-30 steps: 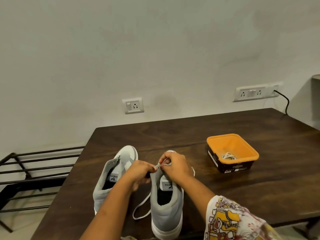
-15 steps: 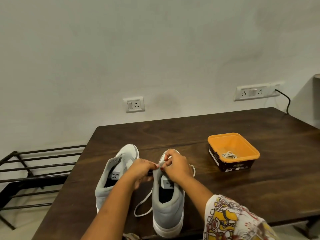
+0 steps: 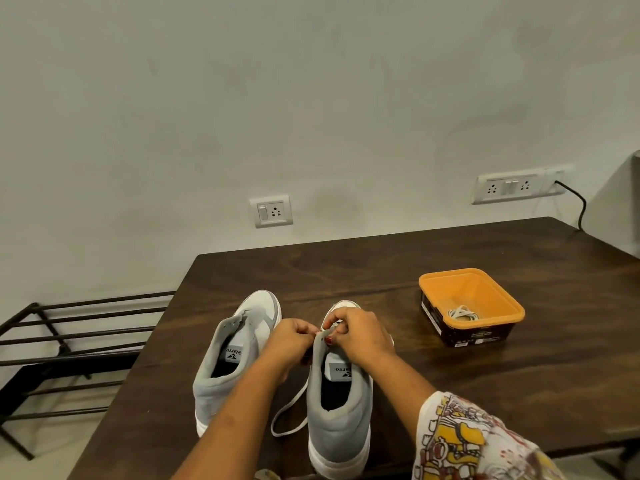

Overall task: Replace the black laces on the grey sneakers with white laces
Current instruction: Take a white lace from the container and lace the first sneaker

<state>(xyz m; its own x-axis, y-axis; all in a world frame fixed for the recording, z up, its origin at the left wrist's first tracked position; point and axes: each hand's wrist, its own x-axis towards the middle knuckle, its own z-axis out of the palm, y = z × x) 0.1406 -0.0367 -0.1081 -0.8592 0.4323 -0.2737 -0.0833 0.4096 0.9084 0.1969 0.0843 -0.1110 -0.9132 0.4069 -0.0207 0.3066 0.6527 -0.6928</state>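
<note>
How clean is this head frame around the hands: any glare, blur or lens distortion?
Head view: soft, even light, only mild sheen on the table; a faint shadow beside the orange tub; wide-angle stretch toward the frame's edges; left hand and right hand look sharp, yet what they grip at the grey sneaker eyelets is too small to resolve.

Open table (image 3: pixel 363 268) lies beyond both sneakers and between the right sneaker (image 3: pixel 341 424) and orange tub (image 3: pixel 485 289). The left sneaker (image 3: pixel 207 389) and white lace (image 3: pixel 289 407) obstruct the near-left area.
</note>
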